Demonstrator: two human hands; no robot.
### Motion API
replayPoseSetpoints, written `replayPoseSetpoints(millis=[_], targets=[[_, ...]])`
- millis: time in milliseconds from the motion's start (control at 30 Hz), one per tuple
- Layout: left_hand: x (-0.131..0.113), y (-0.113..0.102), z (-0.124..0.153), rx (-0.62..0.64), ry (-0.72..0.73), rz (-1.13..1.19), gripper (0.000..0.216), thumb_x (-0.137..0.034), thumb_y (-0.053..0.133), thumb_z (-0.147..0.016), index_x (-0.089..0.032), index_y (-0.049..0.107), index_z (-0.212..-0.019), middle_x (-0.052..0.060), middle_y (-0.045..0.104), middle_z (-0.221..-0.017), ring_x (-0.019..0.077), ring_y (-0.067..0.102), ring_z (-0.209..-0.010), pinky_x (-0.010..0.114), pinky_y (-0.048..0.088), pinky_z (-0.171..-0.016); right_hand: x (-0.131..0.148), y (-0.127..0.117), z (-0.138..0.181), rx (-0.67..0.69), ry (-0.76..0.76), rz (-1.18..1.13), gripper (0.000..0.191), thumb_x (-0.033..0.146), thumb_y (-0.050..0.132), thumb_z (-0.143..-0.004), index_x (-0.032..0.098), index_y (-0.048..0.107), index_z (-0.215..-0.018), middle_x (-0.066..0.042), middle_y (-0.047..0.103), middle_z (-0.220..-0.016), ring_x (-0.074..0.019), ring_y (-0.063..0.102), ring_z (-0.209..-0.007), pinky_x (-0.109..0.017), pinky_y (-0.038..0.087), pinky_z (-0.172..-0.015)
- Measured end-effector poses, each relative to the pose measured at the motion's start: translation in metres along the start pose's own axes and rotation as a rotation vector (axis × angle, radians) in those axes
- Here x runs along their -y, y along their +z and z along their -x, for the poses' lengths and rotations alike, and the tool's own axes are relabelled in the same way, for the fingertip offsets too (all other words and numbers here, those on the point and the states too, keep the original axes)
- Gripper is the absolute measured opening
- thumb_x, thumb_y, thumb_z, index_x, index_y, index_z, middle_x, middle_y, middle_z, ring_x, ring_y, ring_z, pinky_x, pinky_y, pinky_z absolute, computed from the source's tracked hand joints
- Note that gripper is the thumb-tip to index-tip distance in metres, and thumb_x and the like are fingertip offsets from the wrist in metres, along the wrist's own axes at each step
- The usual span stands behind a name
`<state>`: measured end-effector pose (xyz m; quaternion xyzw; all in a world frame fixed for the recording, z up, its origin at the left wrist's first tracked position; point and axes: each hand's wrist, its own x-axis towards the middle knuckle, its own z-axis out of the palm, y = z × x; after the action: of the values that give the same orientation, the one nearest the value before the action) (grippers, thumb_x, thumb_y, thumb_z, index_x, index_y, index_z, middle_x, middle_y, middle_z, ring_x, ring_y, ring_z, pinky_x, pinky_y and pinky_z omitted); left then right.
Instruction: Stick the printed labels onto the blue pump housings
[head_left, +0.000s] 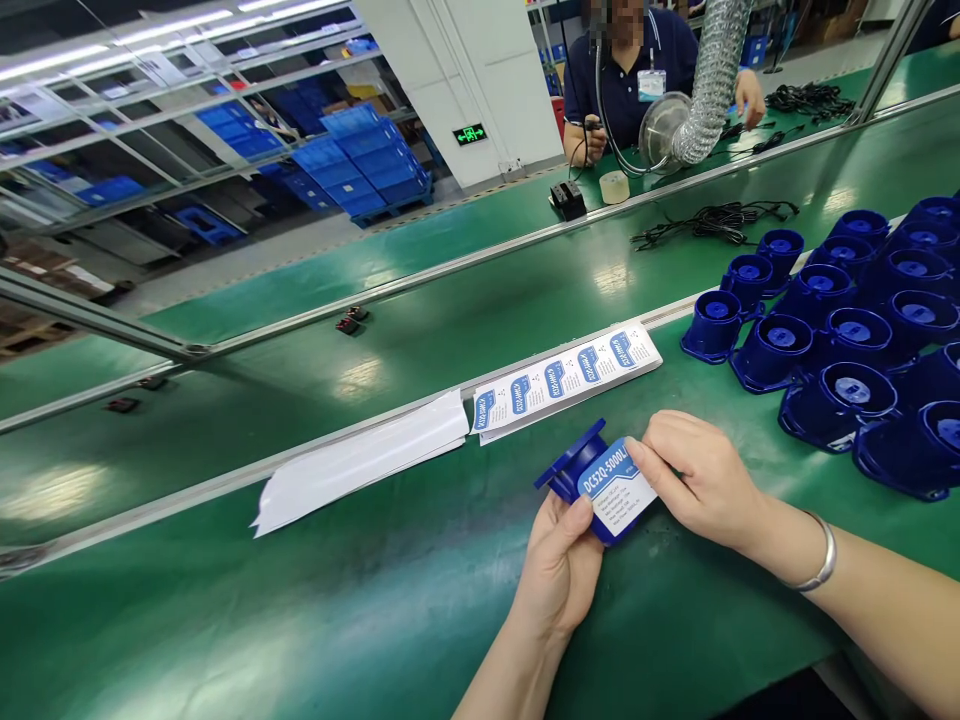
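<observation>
My left hand [561, 560] is closed around a blue plastic housing [576, 464], tilted, with its flange toward the upper left. A blue and white label [619, 492] printed "DC52Q-5000L" lies over the housing's side, and my left thumb presses near its lower left edge. With thumb and fingers, my right hand [697, 478] pinches the label's right end; whether that end sticks to the housing cannot be made out. Beyond my hands, a sheet of the same labels [570, 378] lies along a metal rail, next to blank white backing sheets [367, 455].
Several blue housings [853, 385] stand at the right of the green table [285, 620]. A metal rail [420, 275] crosses behind. Black cables [720, 220] lie past the labels. Across the table, a person [675, 60] works beside a flexible silver duct [716, 80].
</observation>
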<state>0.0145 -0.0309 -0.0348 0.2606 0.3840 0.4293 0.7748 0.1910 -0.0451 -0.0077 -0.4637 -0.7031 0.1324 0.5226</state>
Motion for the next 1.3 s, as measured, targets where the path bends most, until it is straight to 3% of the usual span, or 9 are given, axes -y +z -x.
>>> replayPoseSetpoints(millis=[333, 533, 700, 833, 967, 1033, 1167, 1300], targets=[[0.001, -0.002, 0.009, -0.001, 0.018, 0.02, 0.051, -0.041, 0.094, -0.058, -0.02, 0.076, -0.1, 0.008, 0.078, -0.1, 0.0287, 0.073, -0.101, 0.044, 0.052, -0.104, -0.003, 0.018, 0.011, 0.065, 0.162, -0.157, 0.04, 0.022, 0.043, -0.105, 0.022, 0.026, -0.069, 0.004, 0.034, -0.065, -0.0132, 0.036, -0.061, -0.03, 0.029, -0.061], [0.0, -0.011, 0.009, 0.084, 0.033, 0.001, 0.057, -0.043, 0.093, -0.06, -0.024, 0.076, -0.111, 0.009, 0.078, -0.107, 0.0314, 0.071, -0.107, 0.046, 0.051, -0.105, 0.001, 0.027, 0.018, 0.038, 0.35, -0.383, 0.041, 0.035, 0.044, -0.105, 0.022, 0.033, -0.068, 0.003, 0.039, -0.07, -0.0135, 0.042, -0.067, -0.029, 0.035, -0.064], [0.001, -0.025, 0.006, 0.164, 0.03, 0.014, 0.06, -0.044, 0.09, -0.065, -0.026, 0.073, -0.119, 0.01, 0.075, -0.118, 0.0339, 0.069, -0.113, 0.047, 0.05, -0.107, 0.001, 0.043, 0.026, -0.001, 0.687, -0.727, 0.036, 0.057, 0.056, -0.097, 0.024, 0.044, -0.089, 0.003, 0.047, -0.08, -0.0143, 0.048, -0.07, -0.029, 0.041, -0.063], [0.001, -0.026, 0.0, 0.174, 0.005, 0.072, 0.053, -0.047, 0.085, -0.072, -0.023, 0.073, -0.117, 0.009, 0.077, -0.112, 0.0318, 0.07, -0.11, 0.046, 0.051, -0.106, -0.006, 0.052, 0.028, -0.016, 0.775, -0.826, 0.042, 0.065, 0.051, -0.096, 0.025, 0.049, -0.105, 0.001, 0.054, -0.086, -0.0157, 0.055, -0.076, -0.03, 0.047, -0.068], [-0.003, -0.013, -0.002, 0.24, -0.105, 0.122, 0.049, -0.053, 0.075, -0.081, -0.013, 0.074, -0.111, 0.013, 0.077, -0.102, 0.0312, 0.072, -0.101, 0.045, 0.054, -0.097, -0.022, 0.044, 0.02, -0.199, 0.732, -0.775, 0.043, 0.066, 0.048, -0.096, 0.026, 0.052, -0.111, -0.004, 0.059, -0.111, -0.0173, 0.06, -0.092, -0.033, 0.052, -0.081], [-0.004, -0.006, -0.001, 0.277, -0.176, 0.137, 0.052, -0.056, 0.068, -0.086, -0.009, 0.074, -0.108, 0.015, 0.076, -0.097, 0.0297, 0.073, -0.092, 0.041, 0.058, -0.087, -0.027, 0.037, 0.015, -0.211, 0.677, -0.736, 0.041, 0.064, 0.046, -0.098, 0.026, 0.055, -0.113, -0.005, 0.059, -0.119, -0.0186, 0.061, -0.1, -0.034, 0.051, -0.09], [-0.001, 0.003, 0.001, 0.316, -0.266, 0.15, 0.053, -0.056, 0.056, -0.093, -0.006, 0.072, -0.106, 0.017, 0.074, -0.089, 0.0243, 0.071, -0.076, 0.033, 0.057, -0.066, -0.026, 0.027, 0.012, -0.071, 0.597, -0.797, 0.043, 0.059, 0.043, -0.101, 0.025, 0.059, -0.122, -0.008, 0.065, -0.125, -0.0229, 0.062, -0.114, -0.041, 0.047, -0.104], [0.004, 0.004, 0.001, 0.359, -0.295, 0.149, 0.052, -0.055, 0.056, -0.093, -0.008, 0.068, -0.11, 0.017, 0.073, -0.086, 0.024, 0.07, -0.07, 0.031, 0.055, -0.059, -0.021, 0.022, 0.017, 0.122, 0.54, -0.881, 0.052, 0.06, 0.035, -0.102, 0.023, 0.059, -0.128, -0.01, 0.068, -0.125, -0.0274, 0.061, -0.122, -0.047, 0.043, -0.111]])
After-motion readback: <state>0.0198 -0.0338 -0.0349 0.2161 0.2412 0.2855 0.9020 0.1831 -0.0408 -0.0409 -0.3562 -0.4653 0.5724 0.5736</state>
